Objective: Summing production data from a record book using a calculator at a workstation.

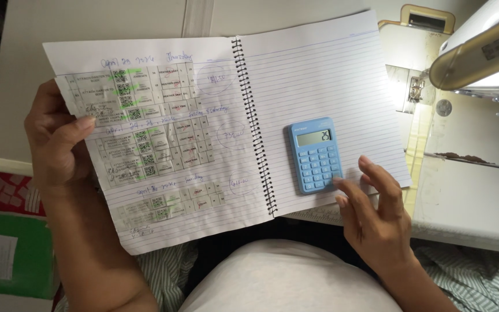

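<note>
The small light-blue plastic calculator (316, 155) lies flat on the right, lined page of an open spiral-bound paper notebook (319, 75), near the lower part of that page and just beside the wire spiral. Its grey display shows a short figure, so I judge that some keying is already done. The right hand (371, 216) is open, with the fingers spread and lightly bent; the tip of one finger rests at the lower right corner of the keypad, touching or almost touching a key, I cannot tell which. The hand grips nothing. The left hand (59, 147) holds the outer edge of the left page, with the thumb on top of the paper and the other fingers hidden behind it, and keeps this page a little lifted. On this left page are pasted strips of printed grey labels (145, 147) with small square codes, in several groups, each with blue handwritten notes, green marker strokes and a circled blue note beside it. The right page carries no writing that I can see, so in my judgement the result of the counting is not yet put down there, and no pen is visible. The notebook rests partly on the person's lap and partly on the white tabletop (469, 196) of a sewing machine (480, 52), whose lamp shines at the upper right.
</note>
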